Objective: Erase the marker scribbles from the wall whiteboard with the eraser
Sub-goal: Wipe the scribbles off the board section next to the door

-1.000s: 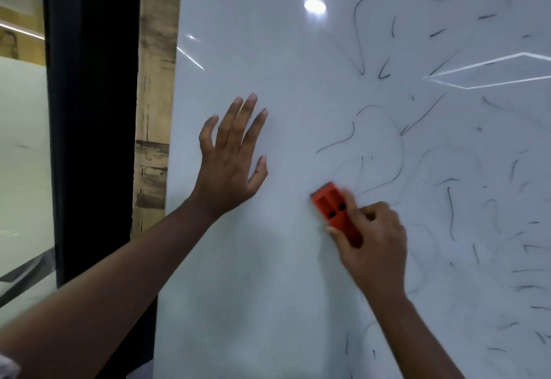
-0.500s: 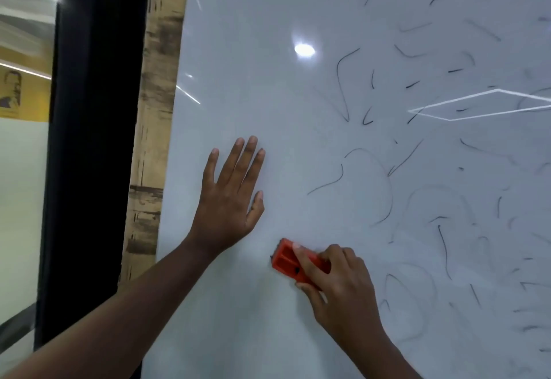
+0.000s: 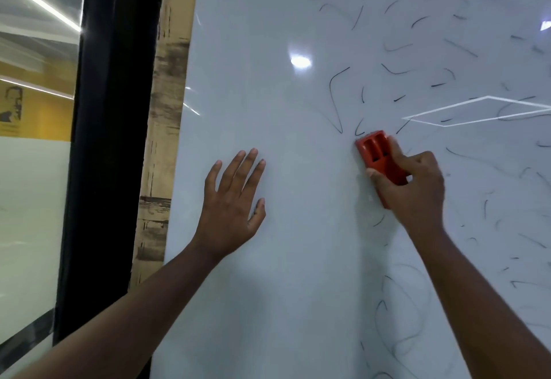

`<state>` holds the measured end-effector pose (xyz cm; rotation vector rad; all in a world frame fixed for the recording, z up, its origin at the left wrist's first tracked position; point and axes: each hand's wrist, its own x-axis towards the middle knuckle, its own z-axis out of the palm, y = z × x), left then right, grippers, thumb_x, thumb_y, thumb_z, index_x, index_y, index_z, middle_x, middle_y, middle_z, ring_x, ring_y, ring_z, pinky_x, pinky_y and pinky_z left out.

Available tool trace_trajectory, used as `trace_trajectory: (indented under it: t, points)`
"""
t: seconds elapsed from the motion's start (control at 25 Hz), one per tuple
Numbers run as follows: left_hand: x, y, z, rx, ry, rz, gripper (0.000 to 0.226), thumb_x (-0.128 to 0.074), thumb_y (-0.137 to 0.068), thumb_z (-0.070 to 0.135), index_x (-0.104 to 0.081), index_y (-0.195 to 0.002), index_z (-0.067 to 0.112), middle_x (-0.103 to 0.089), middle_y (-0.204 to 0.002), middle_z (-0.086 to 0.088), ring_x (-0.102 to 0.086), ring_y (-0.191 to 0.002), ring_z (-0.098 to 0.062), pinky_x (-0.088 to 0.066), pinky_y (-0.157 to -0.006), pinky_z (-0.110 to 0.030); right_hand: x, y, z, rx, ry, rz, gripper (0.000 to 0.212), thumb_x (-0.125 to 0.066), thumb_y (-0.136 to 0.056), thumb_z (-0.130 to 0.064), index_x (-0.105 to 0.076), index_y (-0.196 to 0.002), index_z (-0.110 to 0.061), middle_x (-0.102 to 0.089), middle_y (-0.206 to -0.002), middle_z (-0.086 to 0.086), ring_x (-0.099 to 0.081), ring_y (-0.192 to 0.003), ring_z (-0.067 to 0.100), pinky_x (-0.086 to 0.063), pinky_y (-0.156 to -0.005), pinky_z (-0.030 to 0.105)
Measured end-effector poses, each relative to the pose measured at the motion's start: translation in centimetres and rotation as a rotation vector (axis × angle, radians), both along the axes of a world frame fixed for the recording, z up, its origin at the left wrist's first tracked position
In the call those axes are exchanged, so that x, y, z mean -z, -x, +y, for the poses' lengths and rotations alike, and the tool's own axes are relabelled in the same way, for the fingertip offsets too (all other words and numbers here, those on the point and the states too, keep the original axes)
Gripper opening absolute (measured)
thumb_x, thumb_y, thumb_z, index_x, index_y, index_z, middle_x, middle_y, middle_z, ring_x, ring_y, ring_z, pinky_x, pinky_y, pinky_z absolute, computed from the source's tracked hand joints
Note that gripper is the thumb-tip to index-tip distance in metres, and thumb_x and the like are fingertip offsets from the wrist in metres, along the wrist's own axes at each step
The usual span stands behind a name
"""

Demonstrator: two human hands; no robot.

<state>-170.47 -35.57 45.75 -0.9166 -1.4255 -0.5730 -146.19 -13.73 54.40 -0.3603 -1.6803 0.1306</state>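
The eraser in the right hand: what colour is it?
Orange-red plastic block eraser, gripped by the right hand; head view.

Whiteboard (image 3: 268, 95): glossy white, wall-mounted, left portion wiped clean. Scribbles (image 3: 335, 101): short thin black curved strokes scattered over centre and right. Eraser (image 3: 376, 152): orange-red plastic block, flat against board, tilted, just below a stroke.
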Motion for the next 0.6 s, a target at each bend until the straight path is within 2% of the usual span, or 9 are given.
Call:
trace_trajectory:
  t: [0.12,0.2,0.28,0.44,0.6]
  points:
    - [-1.4,0.0,-0.8,0.003,-0.027,0.060,0.055,-0.054,-0.100,0.032,-0.058,-0.151,0.012,-0.050,-0.162,-0.011,-0.048,-0.149,-0.030,-0.032,-0.117,-0.054,4.6,2.4,-3.6,-0.020,-0.206,-0.168,0.072,-0.088,-0.077,-0.031,-0.060,-0.144,-0.033,-0.050,-0.098,0.004,-0.052,-0.091,0.026,-0.046,-0.076,0.037]
    - [-2.9,0.0,-1.1,0.018,-0.045,0.075,0.047,-0.057,-0.099,0.029,-0.064,-0.143,0.014,-0.056,-0.153,-0.010,-0.053,-0.142,-0.029,-0.034,-0.112,-0.052,8.5,3.8,-5.7,0.013,-0.444,-0.320,0.071,-0.082,-0.078,-0.035,-0.060,-0.145,-0.026,-0.056,-0.107,0.007,-0.054,-0.092,0.029,-0.047,-0.075,0.041]
    - [-4.5,0.1,-1.3,0.022,-0.060,0.055,0.047,-0.061,-0.097,0.029,-0.064,-0.141,0.013,-0.057,-0.151,-0.011,-0.052,-0.142,-0.030,-0.034,-0.111,-0.053,10.6,4.7,-6.2,0.059,-0.627,-0.391,0.071,-0.079,-0.079,-0.034,-0.059,-0.144,-0.015,-0.059,-0.120,0.010,-0.059,-0.099,0.030,-0.049,-0.077,0.041]
    - [-8.5,0.4,-1.0,0.020,-0.100,0.041,0.056,-0.061,-0.096,0.031,-0.057,-0.149,0.013,-0.048,-0.162,-0.011,-0.040,-0.153,-0.030,-0.030,-0.117,-0.056,8.4,5.9,-4.9,0.087,-0.785,-0.386,0.066,-0.069,-0.088,-0.030,-0.051,-0.149,-0.013,-0.057,-0.132,0.006,-0.056,-0.109,0.027,-0.047,-0.085,0.039]
    - [-14.5,-0.4,0.0,0.031,-0.158,0.030,0.059,-0.054,-0.099,0.030,-0.051,-0.156,0.014,-0.038,-0.169,-0.012,-0.031,-0.160,-0.031,-0.024,-0.123,-0.059,2.8,6.9,-3.5,0.121,-0.815,-0.263,0.064,-0.066,-0.091,-0.029,-0.050,-0.150,-0.011,-0.057,-0.131,0.009,-0.056,-0.108,0.028,-0.043,-0.082,0.040]
